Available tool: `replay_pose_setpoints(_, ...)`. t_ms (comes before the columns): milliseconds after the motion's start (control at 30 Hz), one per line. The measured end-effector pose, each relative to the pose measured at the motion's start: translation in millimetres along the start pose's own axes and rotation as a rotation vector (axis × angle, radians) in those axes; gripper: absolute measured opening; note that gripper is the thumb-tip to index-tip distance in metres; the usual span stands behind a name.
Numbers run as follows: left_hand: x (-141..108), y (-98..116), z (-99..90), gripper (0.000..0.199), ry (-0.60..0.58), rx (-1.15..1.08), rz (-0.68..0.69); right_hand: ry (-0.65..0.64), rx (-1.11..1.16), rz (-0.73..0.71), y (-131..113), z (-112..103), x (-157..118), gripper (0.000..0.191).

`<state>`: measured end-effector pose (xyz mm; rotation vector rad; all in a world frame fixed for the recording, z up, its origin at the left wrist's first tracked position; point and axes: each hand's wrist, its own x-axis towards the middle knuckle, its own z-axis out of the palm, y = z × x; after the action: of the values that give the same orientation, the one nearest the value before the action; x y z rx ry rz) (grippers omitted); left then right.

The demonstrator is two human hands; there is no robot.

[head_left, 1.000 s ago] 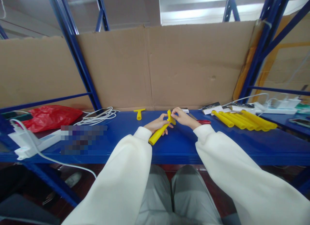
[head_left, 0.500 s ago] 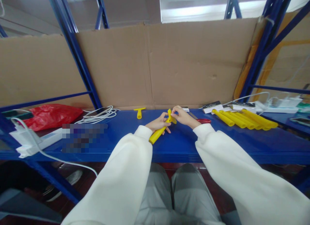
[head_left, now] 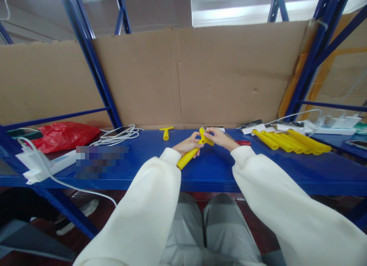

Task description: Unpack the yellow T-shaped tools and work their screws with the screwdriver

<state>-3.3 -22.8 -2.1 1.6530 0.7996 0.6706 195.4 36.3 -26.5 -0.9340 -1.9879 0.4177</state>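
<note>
A yellow T-shaped tool point(head_left: 187, 159) with a tube handle is held above the blue table point(head_left: 212, 174), its crosspiece up and to the right. My left hand point(head_left: 189, 144) is wrapped round the handle near the crosspiece. My right hand point(head_left: 216, 137) pinches the crosspiece at its upper side. Behind my left hand, a small yellow T-shaped piece point(head_left: 166, 133) stands at the back of the table. Several yellow tubes point(head_left: 269, 140) lie side by side to the right.
A red-handled tool point(head_left: 243, 143) lies right of my right hand. Black-and-white packets point(head_left: 252, 127) are behind the tubes. On the left are a red bag point(head_left: 67, 136), coiled white cable point(head_left: 123, 135) and a white power strip point(head_left: 61, 163). Cardboard point(head_left: 218, 75) stands behind.
The crosspiece has turned in my hands and its flat face shows more now. My right hand has shifted slightly down and right. The whole view has moved a little.
</note>
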Motion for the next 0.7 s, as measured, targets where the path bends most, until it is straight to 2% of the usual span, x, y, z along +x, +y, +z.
replay_pose_setpoints(200, -1, 0, 1.4, 0.039, -0.016, -0.025, 0.02, -0.024, 0.022, 0.068, -11, -4, -2, 0.05)
replay_pose_setpoints(433, 2, -2, -1.4, 0.043, -0.052, -0.085, 0.048, -0.039, -0.114, 0.066, -26, -9, -10, 0.047)
replay_pose_setpoints(567, 0, 0, 0.8, 0.045, -0.023, -0.14, 0.062, -0.067, -0.106, 0.103, -30, -8, -13, 0.043)
replay_pose_setpoints(700, 1, 3, 2.5, 0.045, 0.029, -0.155, 0.048, -0.052, -0.077, 0.123, -23, -5, -10, 0.041)
